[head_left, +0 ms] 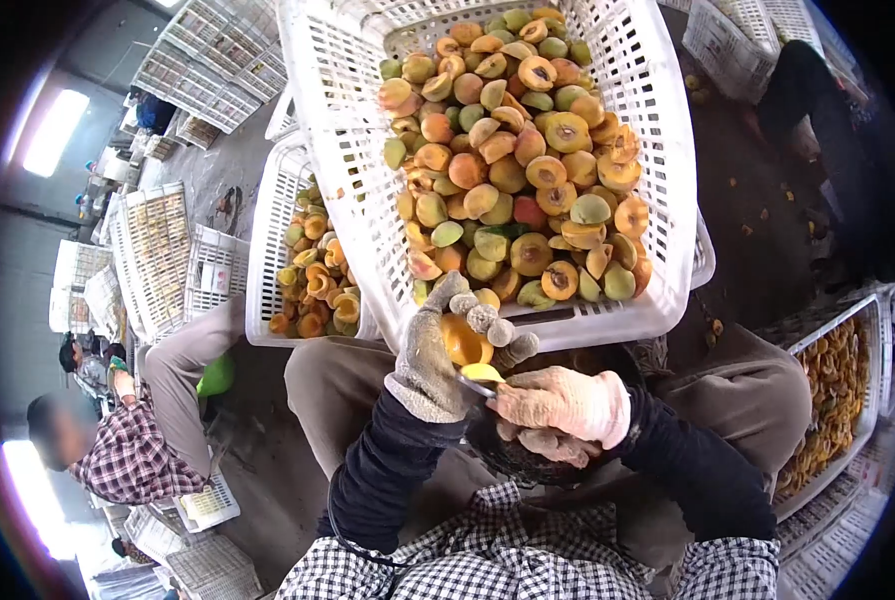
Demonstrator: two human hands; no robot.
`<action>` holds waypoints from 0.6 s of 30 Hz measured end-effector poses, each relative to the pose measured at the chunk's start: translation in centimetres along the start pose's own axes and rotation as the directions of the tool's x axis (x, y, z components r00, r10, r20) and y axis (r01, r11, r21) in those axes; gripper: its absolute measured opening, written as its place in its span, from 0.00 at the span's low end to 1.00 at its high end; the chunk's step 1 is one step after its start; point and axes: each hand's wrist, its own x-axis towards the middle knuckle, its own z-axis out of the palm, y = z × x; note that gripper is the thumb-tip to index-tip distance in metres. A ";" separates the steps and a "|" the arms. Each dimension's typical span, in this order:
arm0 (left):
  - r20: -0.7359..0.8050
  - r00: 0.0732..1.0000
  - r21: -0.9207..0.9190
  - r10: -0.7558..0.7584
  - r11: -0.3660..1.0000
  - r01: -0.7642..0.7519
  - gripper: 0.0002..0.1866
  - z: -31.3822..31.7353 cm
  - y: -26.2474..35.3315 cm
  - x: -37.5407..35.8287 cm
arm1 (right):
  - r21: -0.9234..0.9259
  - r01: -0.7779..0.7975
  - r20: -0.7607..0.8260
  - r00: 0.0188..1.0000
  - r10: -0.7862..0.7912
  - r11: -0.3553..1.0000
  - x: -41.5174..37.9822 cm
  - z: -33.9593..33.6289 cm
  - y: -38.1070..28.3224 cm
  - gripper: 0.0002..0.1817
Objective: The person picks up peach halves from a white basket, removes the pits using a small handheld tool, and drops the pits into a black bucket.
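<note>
My left hand (425,362), in a grey work glove, is closed around an orange apricot (464,342) with its hollow cut side showing. My right hand (564,408), in a pale pinkish glove, grips a small knife (475,387); the handle is hidden in the fist. At the blade lies a yellow piece of apricot (482,373), close to the fruit in my left hand. Just beyond both hands, a white plastic crate (607,322) leans toward me, filled with whole and halved apricots (507,175). Below my hands is a dark, partly hidden round container (527,462).
A second white crate (260,270) with apricot halves stands at the left. On the right, another crate (872,385) holds many orange pieces. A seated co-worker (132,450) in a checked shirt is at far left. Fruit scraps lie on the floor (742,215).
</note>
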 end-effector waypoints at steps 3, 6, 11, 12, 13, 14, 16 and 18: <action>0.131 0.935 0.395 0.331 0.847 -0.355 0.18 0.6 2.7 -4.3 | -0.658 -0.044 -0.172 0.981 -0.093 0.751 -1.2 -0.7 2.6 0.22; 0.394 0.741 0.758 0.545 0.263 -0.596 0.14 1.7 8.0 -9.7 | -0.810 -0.587 -0.587 0.809 0.029 -0.012 0.6 -1.4 5.8 0.19; 0.374 0.637 0.900 0.674 -0.096 -0.426 0.04 -4.2 17.7 -13.7 | -0.735 -0.656 -0.675 0.731 0.097 -0.170 2.3 -2.5 6.7 0.14; 0.357 0.639 0.903 0.682 -0.076 -0.423 0.04 -6.2 18.6 -13.5 | -0.714 -0.631 -0.696 0.685 0.214 -0.304 2.6 -2.4 5.9 0.14; 0.226 0.704 0.967 0.674 -0.069 -0.244 0.04 -8.1 19.2 -13.2 | -0.741 -0.585 -0.663 0.715 0.222 -0.329 2.6 -2.6 6.1 0.14; 0.084 0.746 0.996 0.660 -0.061 -0.058 0.04 -10.3 19.8 -12.7 | -0.742 -0.635 -0.671 0.698 0.252 -0.216 3.2 -3.3 6.3 0.17; -0.014 0.887 0.949 0.462 -0.272 0.157 0.07 -17.5 21.8 -11.1 | -0.759 -0.650 -0.648 0.752 0.122 -0.022 3.7 -3.7 6.3 0.21; -0.489 0.863 0.425 0.128 0.899 0.108 0.11 -20.5 19.2 -9.4 | -0.781 -0.625 -0.616 0.770 0.166 0.002 4.5 -4.7 6.4 0.26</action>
